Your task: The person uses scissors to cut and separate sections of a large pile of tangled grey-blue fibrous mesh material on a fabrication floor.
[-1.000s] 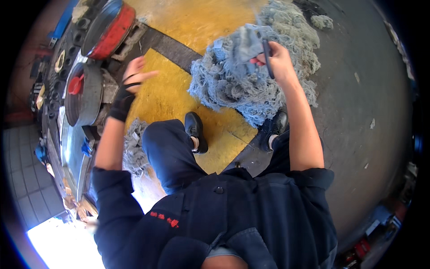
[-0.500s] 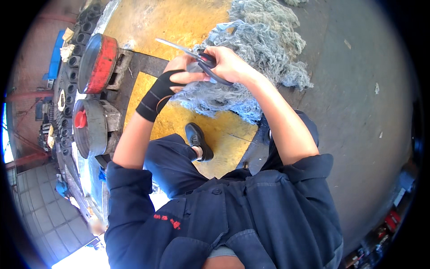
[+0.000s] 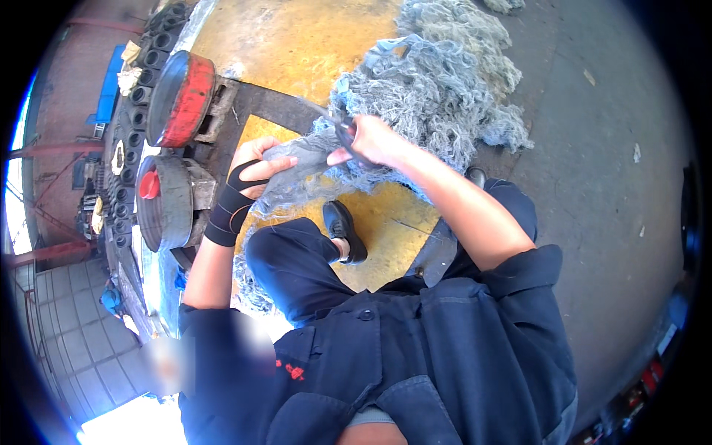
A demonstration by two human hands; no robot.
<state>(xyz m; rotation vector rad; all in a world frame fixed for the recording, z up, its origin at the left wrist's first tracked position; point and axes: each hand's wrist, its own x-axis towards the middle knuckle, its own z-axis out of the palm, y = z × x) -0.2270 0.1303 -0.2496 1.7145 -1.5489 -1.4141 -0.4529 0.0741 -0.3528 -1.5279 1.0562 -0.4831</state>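
Note:
A bunch of grey-blue thread waste (image 3: 302,165) is pinched in my left hand (image 3: 254,165), which wears a black wrist wrap. It stretches right toward the large tangled heap of blue-grey thread (image 3: 423,93). My right hand (image 3: 377,139) is closed round the dark handles of a pair of scissors (image 3: 344,132), just right of the stretched bunch. The scissors' blades point up and left and are blurred, so how far they are apart is unclear. My right thumb sits close to the thread.
A red-rimmed round drum (image 3: 191,102) and a grey metal drum (image 3: 176,200) holding a red piece (image 3: 150,185) stand at left on blocks. Rows of dark tubes (image 3: 138,117) lie beyond them. Yellow sheets (image 3: 297,44) cover part of the dark floor. More thread lies by my left knee.
My left hand has moved down and left, away from the scissors, drawing the thread bunch out. My right hand with the scissors has shifted slightly down and right.

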